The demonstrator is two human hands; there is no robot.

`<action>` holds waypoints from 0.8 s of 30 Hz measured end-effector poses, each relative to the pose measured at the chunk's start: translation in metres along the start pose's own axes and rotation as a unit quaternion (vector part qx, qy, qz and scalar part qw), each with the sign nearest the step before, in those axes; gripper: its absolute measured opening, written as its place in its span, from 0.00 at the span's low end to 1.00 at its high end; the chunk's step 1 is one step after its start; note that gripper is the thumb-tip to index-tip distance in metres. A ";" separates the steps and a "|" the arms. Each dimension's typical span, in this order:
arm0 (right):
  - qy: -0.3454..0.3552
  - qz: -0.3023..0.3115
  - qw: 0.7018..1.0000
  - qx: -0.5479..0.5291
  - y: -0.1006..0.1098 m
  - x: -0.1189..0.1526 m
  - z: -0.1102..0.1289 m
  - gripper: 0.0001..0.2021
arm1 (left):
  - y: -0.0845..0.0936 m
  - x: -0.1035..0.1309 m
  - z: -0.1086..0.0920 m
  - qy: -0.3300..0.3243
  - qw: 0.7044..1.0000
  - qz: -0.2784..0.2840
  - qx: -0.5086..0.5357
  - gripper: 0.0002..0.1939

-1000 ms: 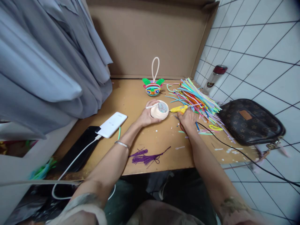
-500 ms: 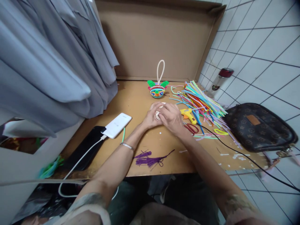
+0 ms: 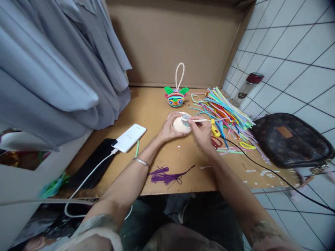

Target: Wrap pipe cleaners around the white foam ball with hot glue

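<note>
My left hand (image 3: pixel 168 128) is wrapped round the left side of a cream ball (image 3: pixel 179 124) that looks wound with fuzzy strands. A greyish patch shows uncovered on the ball's upper right. There, my right hand (image 3: pixel 203 133) pinches a cream pipe cleaner (image 3: pixel 201 120), whose free end sticks out to the right past the fingers. Behind the ball stands a colourful animal-head ornament (image 3: pixel 176 100) with green ears and a cream loop. Just right of my right hand lies a yellow glue gun (image 3: pixel 215 129), partly covered, with red-handled scissors (image 3: pixel 216 142) close by.
A heap of coloured pipe cleaners (image 3: pixel 230 108) lies at the back right, beside a brown patterned bag (image 3: pixel 293 143) and a bottle (image 3: pixel 246 90). Purple tassels (image 3: pixel 166 177) lie near the front edge. At left are a white power bank (image 3: pixel 131 137) and a dark phone (image 3: pixel 91 165).
My right hand has moved off the top of the ball to its right side and now pinches the strand there. More of the ball shows. The view has shifted slightly.
</note>
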State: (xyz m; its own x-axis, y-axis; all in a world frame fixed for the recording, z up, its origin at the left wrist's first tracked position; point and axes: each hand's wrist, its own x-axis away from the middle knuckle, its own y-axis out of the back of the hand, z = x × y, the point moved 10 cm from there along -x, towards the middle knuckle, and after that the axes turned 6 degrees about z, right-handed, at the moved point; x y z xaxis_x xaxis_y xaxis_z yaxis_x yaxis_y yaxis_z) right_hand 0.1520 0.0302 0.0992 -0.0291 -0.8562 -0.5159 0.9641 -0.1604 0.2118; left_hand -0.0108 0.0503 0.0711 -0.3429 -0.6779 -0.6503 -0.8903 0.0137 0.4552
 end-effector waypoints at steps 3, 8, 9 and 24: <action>-0.018 0.002 1.000 0.008 0.000 0.000 -0.004 0.10 | 0.000 0.000 0.001 0.008 1.000 0.003 -0.001 0.39; -0.034 0.014 0.999 0.030 -0.003 -0.001 -0.011 0.07 | 0.001 -0.001 0.004 0.020 1.000 -0.003 0.008 0.39; -0.033 0.018 0.999 0.037 -0.004 -0.001 -0.011 0.07 | 0.001 -0.001 0.004 0.022 1.000 -0.004 0.011 0.40; 0.059 0.066 0.993 0.079 -0.009 0.000 0.009 0.07 | 0.000 -0.002 0.008 0.024 0.999 -0.004 0.045 0.40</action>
